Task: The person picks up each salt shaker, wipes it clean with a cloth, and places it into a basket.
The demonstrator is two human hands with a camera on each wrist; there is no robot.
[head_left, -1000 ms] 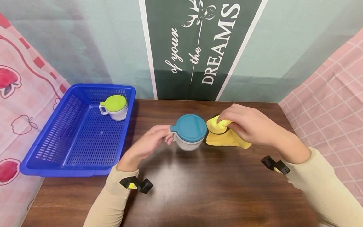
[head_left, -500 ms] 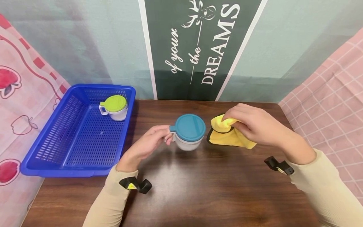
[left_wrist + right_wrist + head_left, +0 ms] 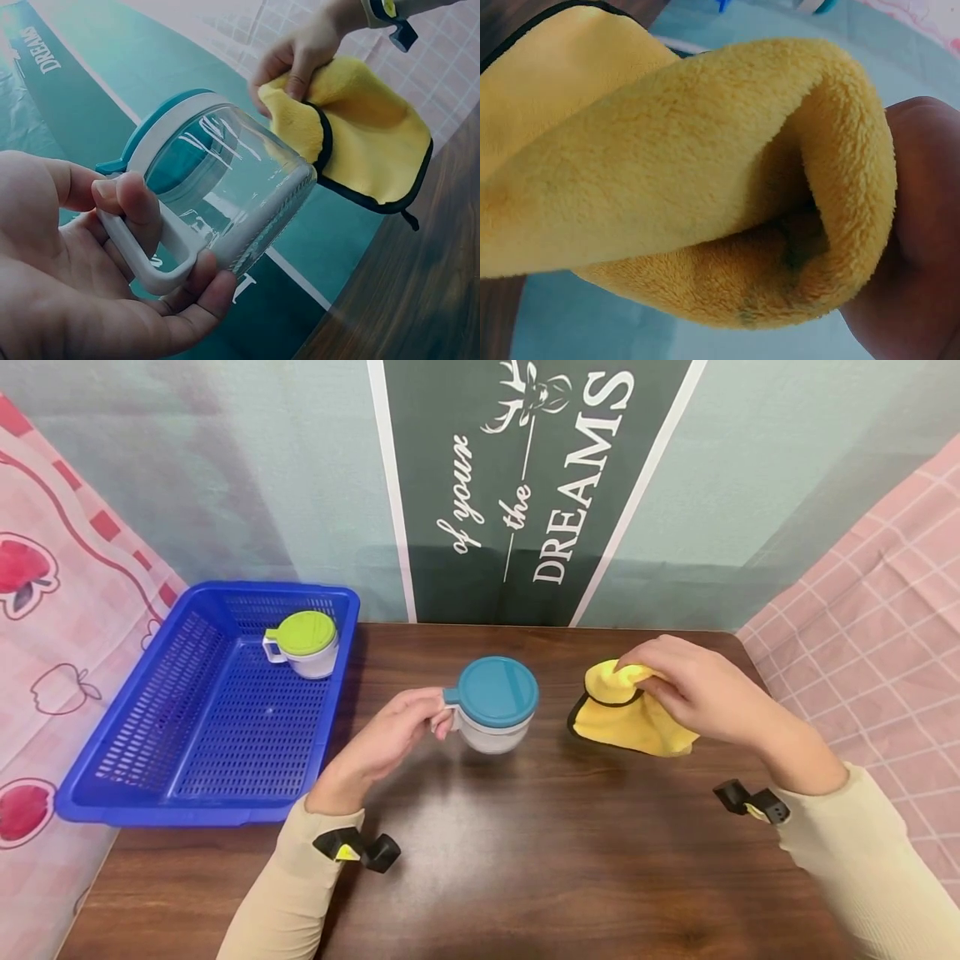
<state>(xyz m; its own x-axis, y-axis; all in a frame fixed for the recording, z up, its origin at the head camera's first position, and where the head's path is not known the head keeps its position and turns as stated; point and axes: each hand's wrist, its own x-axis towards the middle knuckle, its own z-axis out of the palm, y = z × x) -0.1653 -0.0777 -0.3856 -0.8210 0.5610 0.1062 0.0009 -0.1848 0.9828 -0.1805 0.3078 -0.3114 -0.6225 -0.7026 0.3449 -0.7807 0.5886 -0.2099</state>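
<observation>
My left hand (image 3: 393, 731) grips the handle of a lidded glass jar (image 3: 240, 187), thumb and fingers around the pale handle (image 3: 142, 259). A round teal-blue lid (image 3: 498, 692) covers the jar, which is close over the brown table in the head view. To its right, my right hand (image 3: 686, 685) pinches a yellow cloth (image 3: 630, 722) with black edging. The cloth hangs folded from the fingers, apart from the jar in the head view. Its fluffy folds (image 3: 667, 165) fill most of the right wrist view and hide the fingertips there.
A blue perforated basket (image 3: 75, 793) stands at the left of the wooden table (image 3: 570, 860). Inside its far right corner sits a white jar with a green lid (image 3: 306, 633). A printed cloth backdrop (image 3: 300, 485) hangs behind the table, with pink cloths (image 3: 915, 610) at the sides.
My right hand has moved right with the yellow cloth, drawing it away from the jar's side. The jar in my left hand has shifted slightly left and up in the view.
</observation>
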